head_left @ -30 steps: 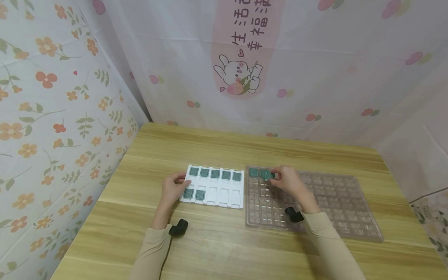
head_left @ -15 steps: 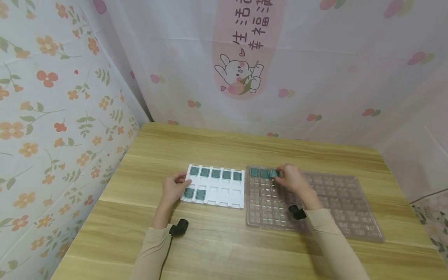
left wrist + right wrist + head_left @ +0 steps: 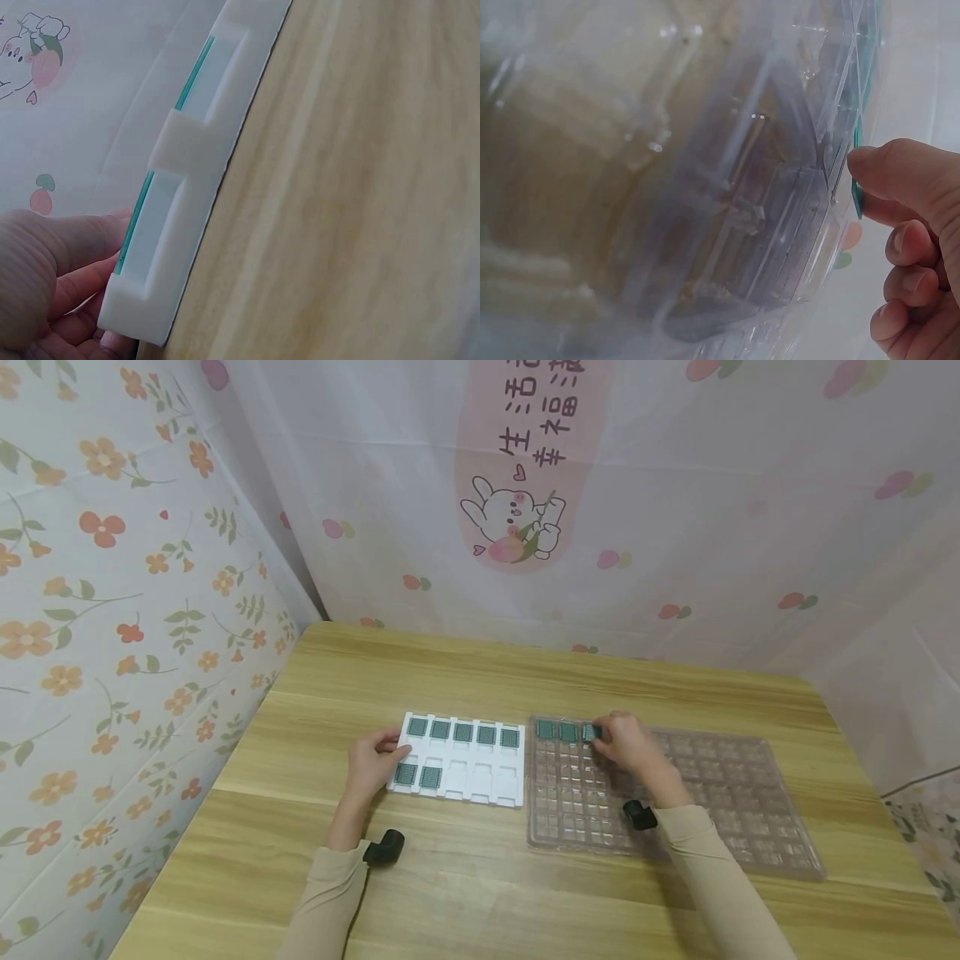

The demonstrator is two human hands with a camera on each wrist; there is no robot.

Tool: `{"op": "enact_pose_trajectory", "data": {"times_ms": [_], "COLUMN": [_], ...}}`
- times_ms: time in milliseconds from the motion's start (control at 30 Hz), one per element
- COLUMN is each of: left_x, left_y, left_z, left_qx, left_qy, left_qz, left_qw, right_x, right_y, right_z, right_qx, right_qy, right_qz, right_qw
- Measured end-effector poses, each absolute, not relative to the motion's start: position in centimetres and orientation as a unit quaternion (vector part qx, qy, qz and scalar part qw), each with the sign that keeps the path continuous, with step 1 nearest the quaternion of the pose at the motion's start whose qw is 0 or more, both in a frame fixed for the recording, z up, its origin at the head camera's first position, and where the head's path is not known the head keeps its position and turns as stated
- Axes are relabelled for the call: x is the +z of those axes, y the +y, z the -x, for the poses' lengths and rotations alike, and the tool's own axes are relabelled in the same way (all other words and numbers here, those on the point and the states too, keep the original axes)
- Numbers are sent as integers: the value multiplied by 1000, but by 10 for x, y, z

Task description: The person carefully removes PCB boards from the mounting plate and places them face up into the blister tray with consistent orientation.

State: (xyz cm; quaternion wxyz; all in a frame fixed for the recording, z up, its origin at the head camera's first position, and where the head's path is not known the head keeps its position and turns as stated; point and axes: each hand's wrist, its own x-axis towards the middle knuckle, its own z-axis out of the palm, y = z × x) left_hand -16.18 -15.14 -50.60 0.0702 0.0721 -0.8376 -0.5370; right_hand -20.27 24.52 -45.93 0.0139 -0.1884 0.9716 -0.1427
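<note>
A white tray (image 3: pixel 465 752) lies on the table with several green square circuit-board chips, a full back row and two at the left of the front row. My left hand (image 3: pixel 372 764) grips its left edge, thumb on top, also seen in the left wrist view around the white tray (image 3: pixel 169 142). To its right lies a clear plastic tray (image 3: pixel 727 793) with many pockets. My right hand (image 3: pixel 630 747) pinches a green chip (image 3: pixel 590 732) at the third pocket of the back row. In the right wrist view thumb and forefinger hold the chip's edge (image 3: pixel 857 202).
Two more green chips sit in the clear tray's first back-row pockets, the nearer neighbour being this chip (image 3: pixel 568 732). A wooden table (image 3: pixel 465 893) carries both trays. Patterned cloth (image 3: pixel 675 527) hangs behind and at the sides. Black wrist cameras (image 3: pixel 384 847) sit on both forearms.
My right hand has moved slightly right along the clear tray's back row with the chip, which now lies flatter at the third pocket. The left hand and white tray stay put.
</note>
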Motion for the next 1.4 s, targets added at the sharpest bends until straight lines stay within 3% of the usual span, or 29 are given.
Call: {"op": "enact_pose_trajectory", "data": {"times_ms": [800, 1400], "left_x": [-506, -504], "left_y": [-152, -151], "left_z": [160, 161], "left_qx": [-539, -539], "left_qy": [-836, -836], "left_qz": [-65, -72], "left_qw": [77, 74], "right_x": [-463, -462], "right_y": [245, 242], "right_z": [203, 200], "right_qx": [-138, -182], "right_qy": [970, 970], "right_qz": [201, 160], "right_qw": [8, 8]}}
